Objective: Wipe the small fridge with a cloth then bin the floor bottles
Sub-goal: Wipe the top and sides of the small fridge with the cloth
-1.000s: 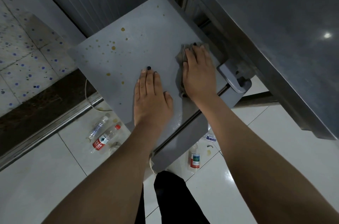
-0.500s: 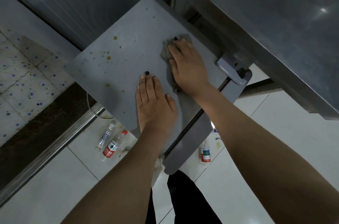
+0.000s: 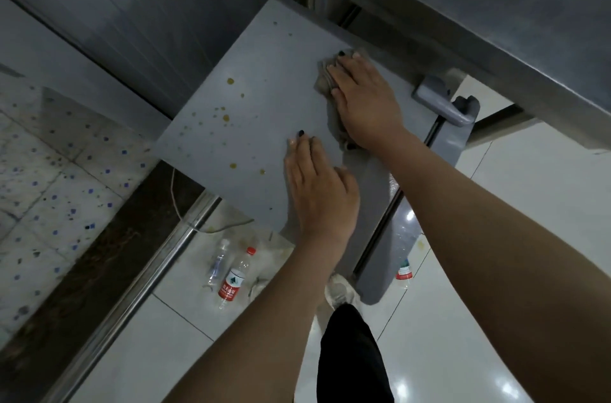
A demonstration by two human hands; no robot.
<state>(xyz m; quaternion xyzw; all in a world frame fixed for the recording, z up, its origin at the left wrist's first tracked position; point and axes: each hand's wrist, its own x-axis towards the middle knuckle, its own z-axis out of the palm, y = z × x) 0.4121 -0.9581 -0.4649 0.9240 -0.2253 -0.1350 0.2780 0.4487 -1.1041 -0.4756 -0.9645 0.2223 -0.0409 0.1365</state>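
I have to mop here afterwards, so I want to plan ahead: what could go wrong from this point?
The cloth under the right hand is wiping far from the yellow-brown spots, so they might get missed. The red-label bottle and clear bottle lie beside the person's shoe; a step sideways could roll on them.

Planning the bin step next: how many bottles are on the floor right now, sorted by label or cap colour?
Red-labelled, red-capped bottle left of the fridge: 1
Clear bottle beside it, no red showing: 1
Bottle with red and green label, partly hidden by the fridge door: 1
Total: 3 in view; more may be hidden behind the fridge.
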